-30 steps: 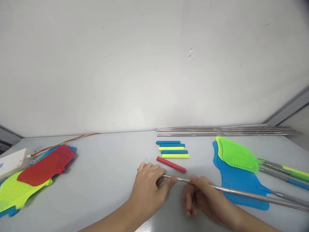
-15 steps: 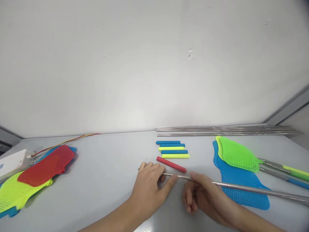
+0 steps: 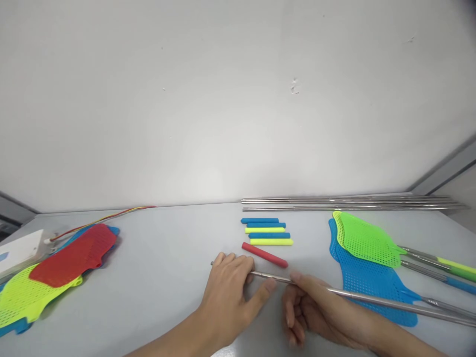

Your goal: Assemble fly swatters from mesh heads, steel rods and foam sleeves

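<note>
A telescopic metal rod (image 3: 379, 300) lies aslant in both my hands, its thin end at the left. My left hand (image 3: 226, 292) is closed over that end, fingers on top and thumb along the near side. My right hand (image 3: 312, 307) grips the rod further right between thumb and forefinger, the other fingers curled below. Just beyond my hands is a red tube-shaped grip (image 3: 265, 255). Behind it several blue and yellow grips (image 3: 267, 230) lie in a stack of rows. The rod's right part passes over a blue fly swatter (image 3: 366, 277).
Several metal rods (image 3: 290, 201) lie along the wall at the back. Green fly swatters (image 3: 368, 240) with metal shafts lie at the right. To the left are loose red (image 3: 74, 255) and yellow swatter heads (image 3: 33, 292), beside a white box (image 3: 22, 250) with coloured wires.
The right part of the rod has tilted down towards me, uncovering the blue swatter's shaft. My right hand has dipped slightly with it; my left hand keeps its hold.
</note>
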Demonstrator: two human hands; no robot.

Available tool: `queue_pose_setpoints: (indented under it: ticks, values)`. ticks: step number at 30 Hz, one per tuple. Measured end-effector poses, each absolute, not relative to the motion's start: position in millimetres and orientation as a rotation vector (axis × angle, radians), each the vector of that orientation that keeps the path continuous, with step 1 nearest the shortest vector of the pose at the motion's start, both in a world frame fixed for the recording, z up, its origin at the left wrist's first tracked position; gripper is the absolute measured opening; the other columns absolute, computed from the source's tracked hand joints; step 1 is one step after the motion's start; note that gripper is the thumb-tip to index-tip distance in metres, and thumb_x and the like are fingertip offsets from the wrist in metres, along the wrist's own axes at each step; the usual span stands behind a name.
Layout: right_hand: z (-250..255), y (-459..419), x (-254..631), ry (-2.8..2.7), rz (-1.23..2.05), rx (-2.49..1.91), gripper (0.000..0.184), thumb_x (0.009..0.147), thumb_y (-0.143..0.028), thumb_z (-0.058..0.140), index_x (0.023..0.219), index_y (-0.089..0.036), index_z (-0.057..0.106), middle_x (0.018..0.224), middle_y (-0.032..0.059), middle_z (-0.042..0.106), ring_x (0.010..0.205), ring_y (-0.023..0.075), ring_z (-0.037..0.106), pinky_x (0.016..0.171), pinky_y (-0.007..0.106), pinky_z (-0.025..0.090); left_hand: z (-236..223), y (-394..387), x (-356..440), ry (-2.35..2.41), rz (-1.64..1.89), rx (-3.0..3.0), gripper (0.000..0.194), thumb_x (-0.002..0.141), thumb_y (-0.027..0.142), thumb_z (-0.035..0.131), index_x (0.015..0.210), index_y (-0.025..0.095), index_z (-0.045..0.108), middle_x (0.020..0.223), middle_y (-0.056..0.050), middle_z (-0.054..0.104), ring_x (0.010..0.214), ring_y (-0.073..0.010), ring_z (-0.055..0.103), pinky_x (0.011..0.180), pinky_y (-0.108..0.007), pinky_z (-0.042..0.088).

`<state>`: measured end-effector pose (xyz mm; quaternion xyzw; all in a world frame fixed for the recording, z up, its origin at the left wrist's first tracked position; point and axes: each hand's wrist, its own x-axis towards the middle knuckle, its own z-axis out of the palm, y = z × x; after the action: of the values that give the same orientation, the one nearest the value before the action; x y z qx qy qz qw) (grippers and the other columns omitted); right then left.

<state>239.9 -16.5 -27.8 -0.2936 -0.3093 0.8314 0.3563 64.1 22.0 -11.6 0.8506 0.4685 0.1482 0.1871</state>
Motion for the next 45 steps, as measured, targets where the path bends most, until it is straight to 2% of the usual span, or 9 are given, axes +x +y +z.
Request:
queue_pose_setpoints:
  ticks: [10, 16, 21, 26, 37, 40, 45]
  values:
    - [-28.0, -19.0, 241.2, -0.866, 2.236, -0.755, 0.064, 0.08, -0.056, 0.024, 0.066, -0.005, 0.059, 0.054, 0.0068, 0.053, 0.052, 0.0132, 0.055, 0.054, 0.025, 0.039, -11.0, 14.2, 65.2, 1.375, 0.433, 2.391, 0.033, 0.084, 0.035, 0.026, 0.056, 0.018, 0.032, 0.055, 0.002, 0.046, 0.055, -0.0149, 0.038, 0.06, -0.031, 0.025]
    - [-27.4, -21.7, 242.3, -0.958, 2.241, -0.778, 0.062, 0.082, -0.051, 0.027, 0.068, -0.001, 0.062, 0.061, 0.0113, 0.057, 0.055, 0.0122, 0.055, 0.06, 0.026, 0.039, -13.9, 1.2, 69.8, 1.276, 0.384, 2.39, 0.032, 0.084, 0.032, 0.023, 0.058, 0.019, 0.037, 0.057, 0.001, 0.052, 0.053, -0.0155, 0.044, 0.055, -0.03, 0.026]
    - [-27.6, -21.4, 242.5, -0.876, 2.255, -0.767, 0.063, 0.083, -0.049, 0.023, 0.067, -0.003, 0.061, 0.061, 0.0111, 0.058, 0.055, 0.0134, 0.057, 0.057, 0.026, 0.039, -12.6, 1.1, 72.2, 1.294, 0.364, 2.363, 0.034, 0.085, 0.033, 0.022, 0.059, 0.019, 0.038, 0.058, 0.001, 0.053, 0.055, -0.0156, 0.047, 0.056, -0.03, 0.028]
    - [-27.0, -21.1, 240.6, -0.821, 2.244, -0.78, 0.064, 0.081, -0.053, 0.024, 0.064, -0.004, 0.06, 0.051, 0.0073, 0.054, 0.055, 0.0159, 0.057, 0.056, 0.027, 0.039, -12.3, 1.4, 72.9, 1.316, 0.342, 2.35, 0.033, 0.086, 0.033, 0.023, 0.059, 0.019, 0.038, 0.059, 0.001, 0.052, 0.057, -0.0153, 0.045, 0.059, -0.031, 0.03]
    - [-21.7, -17.6, 239.3, -0.744, 2.143, -0.852, 0.06, 0.083, -0.05, 0.024, 0.062, -0.006, 0.059, 0.056, 0.0077, 0.056, 0.055, 0.015, 0.055, 0.057, 0.028, 0.038, -7.9, 13.0, 70.8, 1.214, 0.395, 2.487, 0.026, 0.086, 0.027, 0.027, 0.07, 0.019, 0.045, 0.069, -0.001, 0.05, 0.065, -0.016, 0.042, 0.063, -0.032, 0.032]
    - [-19.0, -16.4, 239.3, -0.702, 2.141, -0.858, 0.058, 0.082, -0.05, 0.024, 0.063, -0.008, 0.058, 0.053, 0.0063, 0.054, 0.054, 0.015, 0.054, 0.055, 0.027, 0.037, -6.2, 23.9, 66.7, 1.119, 0.455, 2.56, 0.021, 0.085, 0.026, 0.029, 0.075, 0.019, 0.047, 0.076, -0.003, 0.05, 0.069, -0.0165, 0.042, 0.064, -0.031, 0.033]
    - [-17.3, -11.9, 242.4, -0.602, 2.182, -0.803, 0.057, 0.082, -0.051, 0.023, 0.065, -0.009, 0.057, 0.05, 0.004, 0.05, 0.058, 0.0157, 0.053, 0.056, 0.026, 0.036, -4.6, 44.8, 56.7, 1.145, 0.555, 2.614, 0.019, 0.082, 0.032, 0.038, 0.084, 0.018, 0.05, 0.083, -0.004, 0.051, 0.077, -0.0178, 0.043, 0.071, -0.033, 0.032]
